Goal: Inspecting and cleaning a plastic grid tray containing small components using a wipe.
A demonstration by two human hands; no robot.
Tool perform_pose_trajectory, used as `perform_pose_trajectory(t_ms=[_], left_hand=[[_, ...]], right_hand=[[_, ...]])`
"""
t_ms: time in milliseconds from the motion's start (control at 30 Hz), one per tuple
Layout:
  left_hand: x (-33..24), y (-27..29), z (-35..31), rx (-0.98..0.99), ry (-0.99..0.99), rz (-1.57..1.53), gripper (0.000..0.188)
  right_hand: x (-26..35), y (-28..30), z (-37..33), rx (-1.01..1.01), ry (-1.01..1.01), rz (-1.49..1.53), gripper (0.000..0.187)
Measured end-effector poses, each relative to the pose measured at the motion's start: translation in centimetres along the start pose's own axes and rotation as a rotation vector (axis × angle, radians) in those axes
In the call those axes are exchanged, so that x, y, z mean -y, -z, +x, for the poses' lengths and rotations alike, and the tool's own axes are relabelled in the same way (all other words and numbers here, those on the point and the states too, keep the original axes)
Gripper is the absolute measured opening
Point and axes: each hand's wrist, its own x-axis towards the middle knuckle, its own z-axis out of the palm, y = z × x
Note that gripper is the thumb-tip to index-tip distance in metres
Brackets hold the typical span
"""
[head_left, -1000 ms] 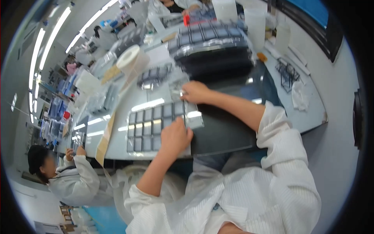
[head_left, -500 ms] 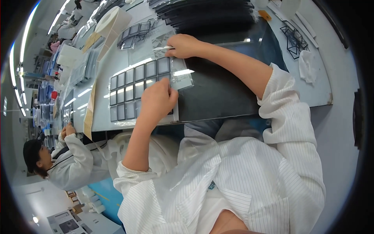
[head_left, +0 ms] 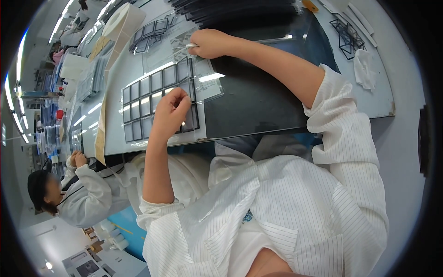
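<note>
On the table lies a sheet of dark-framed clear rectangles (head_left: 145, 85) set in rows and columns. At the sheet's right side my left hand (head_left: 171, 110) hovers over the rectangles, thumb and fingers pinched; whatever is between them is too small to make out. Beyond the sheet's far right corner, my right hand (head_left: 208, 44) is closed round a thin white stick-like tool (head_left: 191, 45), whose tip points left. Under and beside that hand a clear printed sheet (head_left: 210, 87) rests partly on a black mat (head_left: 258, 101). Near the right column, frame edges look askew.
Loose black frames (head_left: 148, 34) lie at the far left beside a white roll (head_left: 122, 23). A stack of dark sheets (head_left: 240, 11) stands at the back. More black frames (head_left: 346, 40) and a crumpled white tissue (head_left: 364, 69) lie right. Another person (head_left: 87, 194) sits at left.
My left hand has drawn back slightly to the left from the sheet's right column, its fingers more curled. My right hand, with the white tool, has shifted a little farther and left.
</note>
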Motion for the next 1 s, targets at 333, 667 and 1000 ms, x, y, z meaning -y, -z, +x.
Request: perform_pose_trajectory(t_ms=[333, 667, 1000], left_hand=[[0.2, -0.1, -0.5, -0.043, -0.014, -0.157, 0.013], [0.7, -0.1, -0.4, -0.058, -0.04, -0.169, 0.012], [-0.7, -1.6, -2.4, -0.204, -0.139, -0.176, 0.016]], right_hand=[[0.5, -0.3, -1.0, -0.062, 0.055, 0.025, 0.034], [0.0, 0.4, -0.5, 0.119, -0.14, 0.652, 0.027], [4.6, 0.5, -2.5, 0.419, -0.253, 0.666, 0.056]])
